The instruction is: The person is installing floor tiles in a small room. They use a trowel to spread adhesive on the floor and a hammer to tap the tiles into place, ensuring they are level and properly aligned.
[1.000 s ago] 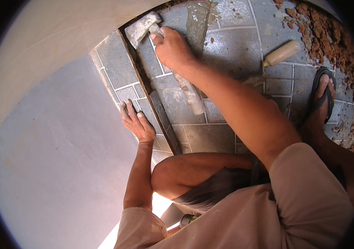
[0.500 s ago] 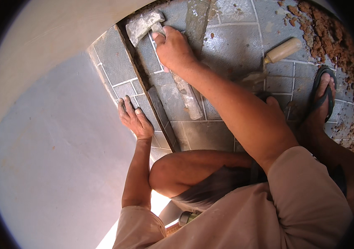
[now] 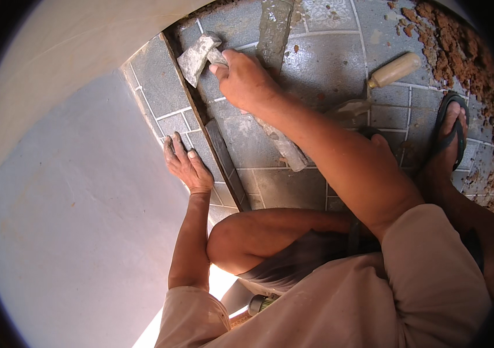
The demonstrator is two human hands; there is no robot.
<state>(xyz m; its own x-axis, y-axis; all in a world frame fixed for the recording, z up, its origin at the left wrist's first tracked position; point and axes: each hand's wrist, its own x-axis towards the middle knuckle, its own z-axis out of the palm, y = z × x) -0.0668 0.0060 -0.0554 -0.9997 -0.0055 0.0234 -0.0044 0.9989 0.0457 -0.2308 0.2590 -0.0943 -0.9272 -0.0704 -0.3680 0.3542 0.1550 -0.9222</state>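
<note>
While the left hand [image 3: 188, 169] lay flat, fingers slightly apart, on the grey tiled strip [image 3: 161, 87] beside the pale wall [image 3: 84, 203], the right hand [image 3: 248, 81], farther out, was clamped round the handle of a crusted hammer [image 3: 198, 58]. Moments earlier its head had sat farther off; now it had shifted bodyward along the dark slot [image 3: 200, 107], apparently bringing the work to a nearer stretch. Beyond lay a wooden-handled tool [image 3: 396, 70] and reddish soil [image 3: 461, 64].
</note>
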